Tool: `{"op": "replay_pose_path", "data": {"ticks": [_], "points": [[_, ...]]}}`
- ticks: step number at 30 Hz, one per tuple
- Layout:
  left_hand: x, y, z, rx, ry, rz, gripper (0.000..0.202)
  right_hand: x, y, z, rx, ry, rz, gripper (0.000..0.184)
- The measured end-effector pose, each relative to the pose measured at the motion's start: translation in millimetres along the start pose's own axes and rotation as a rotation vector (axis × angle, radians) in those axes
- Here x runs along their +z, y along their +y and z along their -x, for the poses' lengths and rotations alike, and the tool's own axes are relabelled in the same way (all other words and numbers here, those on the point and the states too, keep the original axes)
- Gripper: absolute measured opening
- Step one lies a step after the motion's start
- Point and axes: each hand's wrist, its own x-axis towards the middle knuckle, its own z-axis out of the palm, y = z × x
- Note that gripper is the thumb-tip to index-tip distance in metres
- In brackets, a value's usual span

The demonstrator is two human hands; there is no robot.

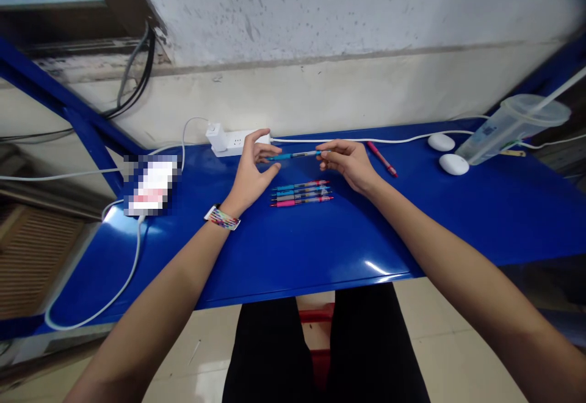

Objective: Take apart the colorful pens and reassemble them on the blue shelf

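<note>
We count four slim coloured plastic pens (302,196) rowed on glossy blue counter (297,250); slim red pen (383,160) apart, unrowed. Right hand (347,162) grip pinches slim light-blue pen (297,155) above row; left hand (251,174) grip spread wide at far end, contact unclear.

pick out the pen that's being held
The blue pen, pinched at one end by the right hand; the four pens in a row and the red pen apart from them lie on the table.

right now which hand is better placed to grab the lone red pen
Likely the right hand: it is nearer the lone red pen, though it pinches one end of a blue pen. The left hand is farther away.
</note>
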Motion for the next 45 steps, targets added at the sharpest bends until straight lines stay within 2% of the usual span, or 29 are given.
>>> {"op": "replay_pose_path", "data": {"ticks": [4,8,14,19,26,30,38,41,45], "points": [[-1.2,0.7,0.3,-0.053,-0.026,-0.027,0.019,0.8,1.3,-0.9,-0.004,0.006,0.005,0.021],[0.4,4.2,0.8,-0.018,-0.01,-0.02,0.007,0.7,1.7,-1.6,0.005,0.024,-0.013,0.018],[0.2,6.6,-0.2,-0.006,-0.002,-0.01,0.02,-0.9,0.1,-1.9,0.021,0.044,-0.033,0.015],[-1.3,7.5,-0.5,-0.016,-0.001,-0.03,0.013,-0.8,-3.4,-1.0,0.026,0.03,-0.028,0.014],[2.4,1.1,-2.6,-0.042,0.084,0.073,0.014,-6.0,-9.7,-3.1,0.281,-0.149,-0.32,0.035],[4.6,-4.3,-3.4,-0.058,0.128,0.119,0.015,-7.5,-8.3,-3.5,0.246,-0.16,-0.389,0.037],[7.1,-1.4,0.5,-0.036,0.093,0.081,0.012,1.2,-11.7,-1.0,0.196,-0.048,-0.342,0.026],[6.4,-2.2,0.5,-0.034,0.087,0.088,0.013,2.0,-15.7,0.7,0.214,-0.065,-0.327,0.024],[6.2,-2.0,0.8,-0.024,0.103,0.116,0.015,-0.5,-14.1,-0.3,0.263,-0.131,-0.46,0.023]]}}
